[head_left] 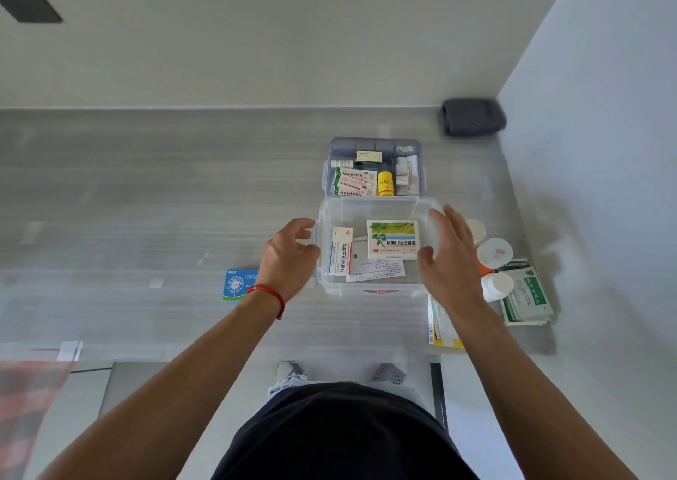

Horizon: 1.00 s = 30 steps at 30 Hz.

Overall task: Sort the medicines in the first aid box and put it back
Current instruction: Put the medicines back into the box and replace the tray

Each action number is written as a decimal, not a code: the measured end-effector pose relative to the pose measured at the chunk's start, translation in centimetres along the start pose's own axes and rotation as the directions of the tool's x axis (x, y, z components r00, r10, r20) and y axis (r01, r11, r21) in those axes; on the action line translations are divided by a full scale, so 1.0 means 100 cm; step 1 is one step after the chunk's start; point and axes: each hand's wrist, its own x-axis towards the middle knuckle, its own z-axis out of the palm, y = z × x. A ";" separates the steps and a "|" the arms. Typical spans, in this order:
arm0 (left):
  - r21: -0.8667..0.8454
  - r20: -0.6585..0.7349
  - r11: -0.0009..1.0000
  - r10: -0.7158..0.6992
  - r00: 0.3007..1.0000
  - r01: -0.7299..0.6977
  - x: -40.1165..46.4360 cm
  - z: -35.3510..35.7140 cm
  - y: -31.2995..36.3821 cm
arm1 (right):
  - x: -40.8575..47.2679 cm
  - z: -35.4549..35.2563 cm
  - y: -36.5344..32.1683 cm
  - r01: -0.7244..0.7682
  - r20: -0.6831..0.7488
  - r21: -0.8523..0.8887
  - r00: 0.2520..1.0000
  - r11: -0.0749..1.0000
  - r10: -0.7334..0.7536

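A clear plastic first aid box [373,206] sits on the grey table. Inside lie a green-and-white medicine carton [392,239], a narrow white carton [340,250] and a paper leaflet [377,271]. Behind it stands a blue-grey divided tray [373,146] holding sachets, a small box and a yellow bottle [385,183]. My left hand [289,256] is at the box's left side, fingers curled near its handle. My right hand [448,252] hovers over the box's right edge with fingers spread, holding nothing.
A blue loratadine box [238,284] lies left of the box, partly behind my wrist. White-capped bottles [494,252] and a stack of green sachets [527,296] lie to the right, a flat carton [441,329] under my right forearm. A dark rolled cloth [472,117] sits in the far corner by the wall.
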 end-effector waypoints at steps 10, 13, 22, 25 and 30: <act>0.189 0.018 0.943 0.274 0.962 -0.273 -0.005 0.001 0.010 | 0.000 -0.001 -0.012 -0.024 0.098 -0.031 0.995 0.999 0.027; 0.198 0.028 0.942 0.271 0.962 -0.271 -0.005 0.001 0.010 | -0.001 -0.002 -0.012 -0.023 0.102 -0.035 0.994 0.999 0.026; 0.229 0.006 0.916 0.339 0.941 -0.331 -0.010 -0.001 0.011 | -0.006 -0.007 -0.027 0.048 0.135 -0.035 0.990 0.998 -0.043; 0.208 -0.083 0.921 0.352 0.932 -0.329 -0.013 -0.007 0.007 | -0.007 -0.006 -0.035 0.123 0.149 0.008 0.981 0.992 -0.123; 0.180 -0.237 0.956 0.271 0.933 -0.232 -0.019 -0.023 -0.012 | -0.004 0.002 -0.049 0.253 0.167 0.106 0.949 0.962 -0.268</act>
